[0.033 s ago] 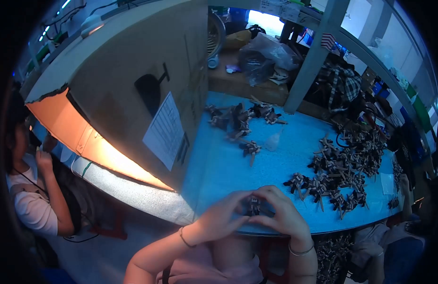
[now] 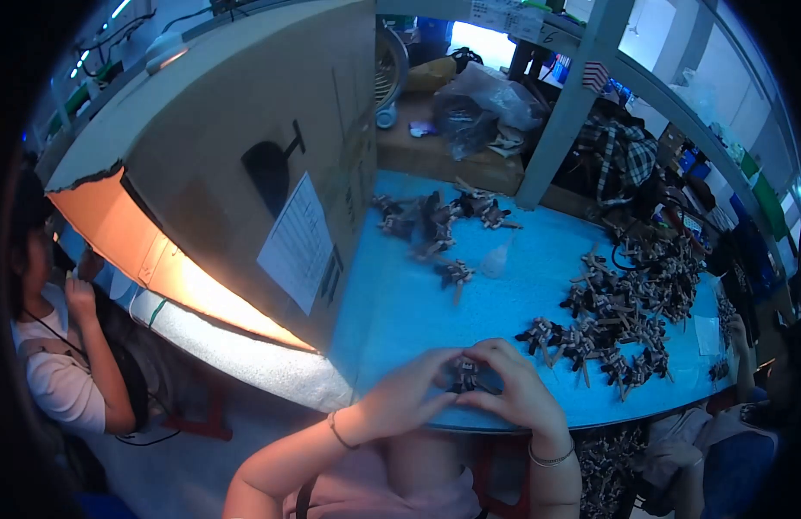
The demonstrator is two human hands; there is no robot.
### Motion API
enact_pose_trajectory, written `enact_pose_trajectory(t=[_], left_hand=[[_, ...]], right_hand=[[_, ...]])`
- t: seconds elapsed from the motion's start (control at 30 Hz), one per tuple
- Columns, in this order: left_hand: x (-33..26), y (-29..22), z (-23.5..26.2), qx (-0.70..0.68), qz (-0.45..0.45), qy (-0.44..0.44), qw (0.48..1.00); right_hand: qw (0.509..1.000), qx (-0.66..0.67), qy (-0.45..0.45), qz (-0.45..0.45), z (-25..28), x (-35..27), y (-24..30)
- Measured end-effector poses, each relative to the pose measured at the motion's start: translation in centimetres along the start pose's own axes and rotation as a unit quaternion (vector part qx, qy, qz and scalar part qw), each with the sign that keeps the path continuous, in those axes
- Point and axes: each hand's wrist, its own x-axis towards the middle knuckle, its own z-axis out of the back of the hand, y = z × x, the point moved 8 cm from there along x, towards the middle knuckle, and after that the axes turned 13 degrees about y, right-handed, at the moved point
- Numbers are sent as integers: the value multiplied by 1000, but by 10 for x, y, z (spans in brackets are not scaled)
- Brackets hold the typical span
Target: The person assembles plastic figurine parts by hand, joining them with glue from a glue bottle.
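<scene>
Figurine between heaped dark pieces and carton

The left grip and right grip are bare, as are the forearms. Around the left wrist sits a slim, dark bracelet, plain and cord-like. The right wrist wears a slightly thicker, dark chain-like bracelet; its links are too small to make out. A pale, dusky-pink garment covers the lap, with a narrow dark strap at its left side.
</scene>
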Motion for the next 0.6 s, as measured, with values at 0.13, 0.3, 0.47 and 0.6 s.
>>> enact_pose_trajectory(t=[0.13, 0.3, 0.47, 0.6], left_hand=[[45, -16, 26, 170, -17, -8, 985], [87, 6, 55, 463, -15, -149, 874], [77, -4, 31, 493, -17, -128, 860], [54, -7, 28, 460, -19, -136, 877]], right_hand=[[963, -232, -127, -60, 20, -18, -23], [887, -385, -191, -168, 52, -17, -36], [931, -268, -206, -135, 79, 41, -64], [944, -231, -186, -144, 84, 71, -92]])
